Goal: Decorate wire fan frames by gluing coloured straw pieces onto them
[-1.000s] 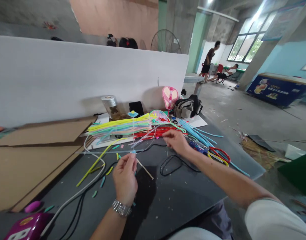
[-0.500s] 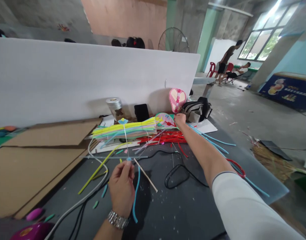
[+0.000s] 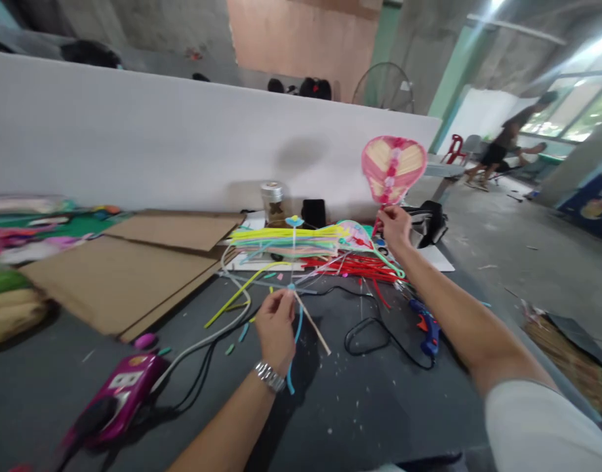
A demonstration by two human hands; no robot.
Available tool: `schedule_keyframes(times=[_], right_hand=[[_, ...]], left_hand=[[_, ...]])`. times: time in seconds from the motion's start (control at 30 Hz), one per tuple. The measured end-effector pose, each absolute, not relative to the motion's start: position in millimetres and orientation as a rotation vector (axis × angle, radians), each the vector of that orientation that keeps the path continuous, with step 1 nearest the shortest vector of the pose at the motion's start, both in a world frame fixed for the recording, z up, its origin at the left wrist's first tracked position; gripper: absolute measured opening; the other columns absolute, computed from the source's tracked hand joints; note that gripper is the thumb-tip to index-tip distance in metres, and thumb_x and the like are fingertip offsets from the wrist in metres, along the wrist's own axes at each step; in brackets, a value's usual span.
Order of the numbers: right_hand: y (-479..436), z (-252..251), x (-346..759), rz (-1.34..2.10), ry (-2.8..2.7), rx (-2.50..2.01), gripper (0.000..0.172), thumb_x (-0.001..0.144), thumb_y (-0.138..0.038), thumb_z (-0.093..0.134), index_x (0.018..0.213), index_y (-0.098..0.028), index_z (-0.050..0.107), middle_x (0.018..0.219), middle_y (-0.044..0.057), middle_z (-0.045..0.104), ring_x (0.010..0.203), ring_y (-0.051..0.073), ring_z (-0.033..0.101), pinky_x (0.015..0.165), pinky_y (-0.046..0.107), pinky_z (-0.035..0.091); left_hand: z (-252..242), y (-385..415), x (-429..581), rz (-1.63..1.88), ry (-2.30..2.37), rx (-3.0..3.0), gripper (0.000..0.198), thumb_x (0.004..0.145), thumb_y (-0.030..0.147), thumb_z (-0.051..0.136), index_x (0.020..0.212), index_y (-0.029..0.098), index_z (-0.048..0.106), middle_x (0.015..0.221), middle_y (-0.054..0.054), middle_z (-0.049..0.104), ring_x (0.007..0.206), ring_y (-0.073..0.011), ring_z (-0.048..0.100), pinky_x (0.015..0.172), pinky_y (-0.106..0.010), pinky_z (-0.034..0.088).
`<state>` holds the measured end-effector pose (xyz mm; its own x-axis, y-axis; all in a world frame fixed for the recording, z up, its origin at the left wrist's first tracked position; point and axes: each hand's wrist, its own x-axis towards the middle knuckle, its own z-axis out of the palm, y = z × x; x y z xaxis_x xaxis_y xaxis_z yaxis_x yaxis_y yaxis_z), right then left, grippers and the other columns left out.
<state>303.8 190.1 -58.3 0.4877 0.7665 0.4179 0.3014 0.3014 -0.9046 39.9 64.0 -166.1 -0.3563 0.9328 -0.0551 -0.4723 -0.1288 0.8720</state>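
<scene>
My left hand (image 3: 276, 328), with a watch on its wrist, pinches the lower end of a thin pale stem that stands upright. On top of the stem sits a small blue flower with a yellow middle (image 3: 294, 221). Held up by its thin handle in my right hand (image 3: 397, 227) is a pink and cream heart-shaped fan (image 3: 393, 169). Behind my left hand lies a bundle of yellow, blue and pale pipe cleaners (image 3: 291, 244). Red pipe cleaners (image 3: 357, 267) lie in front of it. A wooden stick (image 3: 315, 326) and a blue strip (image 3: 290, 377) lie beside my left hand.
A blue glue gun (image 3: 430, 333) with a black cord lies under my right forearm. Left are a purple power strip (image 3: 126, 387) and cardboard sheets (image 3: 148, 278). A lidded can (image 3: 273, 202), a black phone-like slab (image 3: 313, 213) and a bag (image 3: 433, 223) stand by a white panel (image 3: 183, 137).
My right hand has lifted the heart-shaped fan up from beside the bag. My left hand still pinches the flower stem. The view has turned left, bringing the power strip into sight.
</scene>
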Motion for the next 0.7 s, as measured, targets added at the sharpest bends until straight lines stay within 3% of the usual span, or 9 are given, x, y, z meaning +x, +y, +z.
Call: schedule_keyframes(times=[0.1, 0.33, 0.47, 0.7], right_hand=[[134, -65, 275, 0.534, -1.101, -1.223, 0.019, 0.087, -0.029, 0.075, 0.08, -0.015, 0.065, 0.063, -0.004, 0.06, 0.052, 0.009, 0.055, 0.054, 0.024, 0.051], [-11, -132, 162, 1.047, -1.021, -1.032, 0.025, 0.075, -0.037, 0.081, 0.074, -0.018, 0.065, 0.056, -0.004, 0.063, 0.043, 0.009, 0.054, 0.044, 0.022, 0.047], [-4, -148, 125, 1.234, -0.909, -0.976, 0.035, 0.065, -0.043, 0.087, 0.068, -0.018, 0.062, 0.044, -0.005, 0.057, 0.038, 0.008, 0.049, 0.041, 0.02, 0.043], [8, -137, 123, 1.292, -0.86, -0.923, 0.038, 0.06, -0.042, 0.09, 0.068, -0.017, 0.063, 0.043, -0.004, 0.058, 0.036, 0.008, 0.048, 0.04, 0.019, 0.042]], left_hand=[[-165, 67, 41, 1.732, 1.054, 0.655, 0.038, 0.064, 0.046, 0.087, 0.074, 0.015, 0.068, 0.058, 0.005, 0.054, 0.05, -0.0055, 0.04, 0.047, -0.018, 0.029], [-168, 58, 48, 1.737, 1.016, 0.704, 0.029, 0.068, 0.039, 0.082, 0.075, 0.016, 0.067, 0.064, 0.005, 0.059, 0.055, -0.0076, 0.046, 0.053, -0.02, 0.036], [-168, 50, 48, 1.706, 0.997, 0.752, 0.027, 0.066, 0.037, 0.081, 0.073, 0.016, 0.065, 0.064, 0.004, 0.061, 0.054, -0.0086, 0.048, 0.054, -0.021, 0.039], [-163, 50, 43, 1.658, 0.956, 0.838, 0.03, 0.069, 0.042, 0.08, 0.073, 0.018, 0.064, 0.06, 0.005, 0.058, 0.051, -0.0093, 0.049, 0.051, -0.021, 0.038]])
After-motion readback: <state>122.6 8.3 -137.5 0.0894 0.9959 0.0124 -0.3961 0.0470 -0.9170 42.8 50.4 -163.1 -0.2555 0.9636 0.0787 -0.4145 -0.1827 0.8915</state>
